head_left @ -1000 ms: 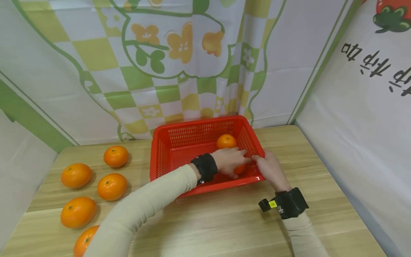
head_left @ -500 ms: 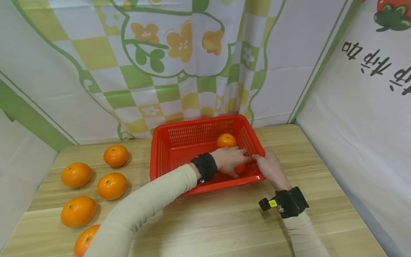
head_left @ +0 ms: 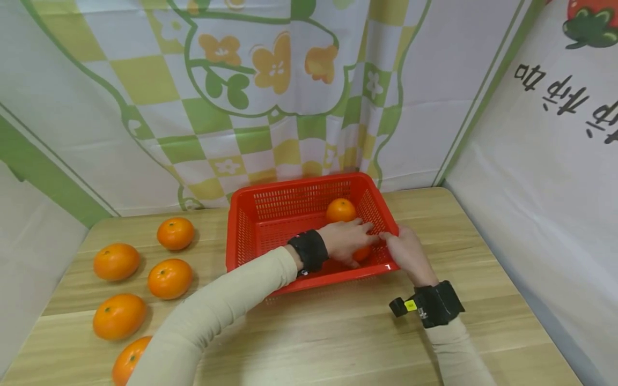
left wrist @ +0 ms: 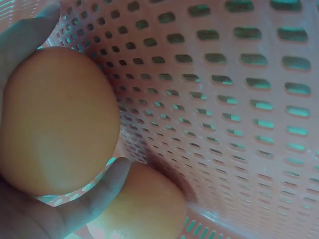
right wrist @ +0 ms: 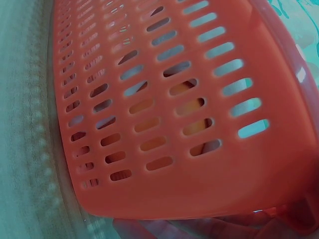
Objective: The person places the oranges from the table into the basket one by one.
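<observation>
Inside the red perforated plastic basket [head_left: 301,183], my left hand [head_left: 345,241] reaches over a mandarin [head_left: 362,253] in the near right part. The left wrist view shows thumb and finger curled round this mandarin [left wrist: 60,122], close to the holed side wall. A second mandarin [head_left: 340,209] lies just behind the hand, against the right side of the basket. My right hand [head_left: 407,252] grips the basket's right rim, its thumb over the edge. In the right wrist view the basket's outer wall [right wrist: 224,184] fills most of the picture, and orange shows through the slots.
On the wooden table [head_left: 309,343], several loose mandarins [head_left: 170,279] lie left of the basket. One mandarin [head_left: 130,359] is partly covered by the left sleeve [head_left: 227,300]. A patterned curtain [head_left: 270,123] hangs right behind the basket, and a white printed cloth [head_left: 545,177] borders the right side.
</observation>
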### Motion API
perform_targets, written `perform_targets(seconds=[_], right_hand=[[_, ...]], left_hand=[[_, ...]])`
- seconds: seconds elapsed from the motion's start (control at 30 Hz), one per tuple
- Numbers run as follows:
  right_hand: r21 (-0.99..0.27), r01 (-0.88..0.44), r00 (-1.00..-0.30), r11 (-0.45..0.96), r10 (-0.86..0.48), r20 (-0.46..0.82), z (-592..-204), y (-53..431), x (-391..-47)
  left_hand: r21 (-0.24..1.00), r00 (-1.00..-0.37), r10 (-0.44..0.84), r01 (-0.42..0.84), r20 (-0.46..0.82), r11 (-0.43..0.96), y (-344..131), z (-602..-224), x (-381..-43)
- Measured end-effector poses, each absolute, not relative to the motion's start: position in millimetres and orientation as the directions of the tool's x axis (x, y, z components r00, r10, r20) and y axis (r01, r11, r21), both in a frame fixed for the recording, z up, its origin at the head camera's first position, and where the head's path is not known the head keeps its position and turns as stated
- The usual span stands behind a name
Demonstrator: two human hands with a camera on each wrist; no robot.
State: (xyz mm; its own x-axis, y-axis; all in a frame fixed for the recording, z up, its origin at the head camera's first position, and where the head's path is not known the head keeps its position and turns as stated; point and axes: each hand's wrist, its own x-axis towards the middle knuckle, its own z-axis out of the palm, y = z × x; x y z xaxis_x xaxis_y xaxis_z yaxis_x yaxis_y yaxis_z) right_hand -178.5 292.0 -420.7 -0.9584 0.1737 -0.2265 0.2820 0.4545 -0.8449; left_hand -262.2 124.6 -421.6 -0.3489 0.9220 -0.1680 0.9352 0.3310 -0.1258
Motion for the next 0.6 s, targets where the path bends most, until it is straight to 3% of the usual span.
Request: perform_targets(seconds=[0.6], right_hand=[[-0.857, 0.272, -0.961, 0.437, 0.171, -0.218, -421.7, 293.3, -178.4]], left_hand=[[-0.131, -0.353, 0.921, 0.933, -0.166, 0.334, 126.7, -416.3, -261.9]])
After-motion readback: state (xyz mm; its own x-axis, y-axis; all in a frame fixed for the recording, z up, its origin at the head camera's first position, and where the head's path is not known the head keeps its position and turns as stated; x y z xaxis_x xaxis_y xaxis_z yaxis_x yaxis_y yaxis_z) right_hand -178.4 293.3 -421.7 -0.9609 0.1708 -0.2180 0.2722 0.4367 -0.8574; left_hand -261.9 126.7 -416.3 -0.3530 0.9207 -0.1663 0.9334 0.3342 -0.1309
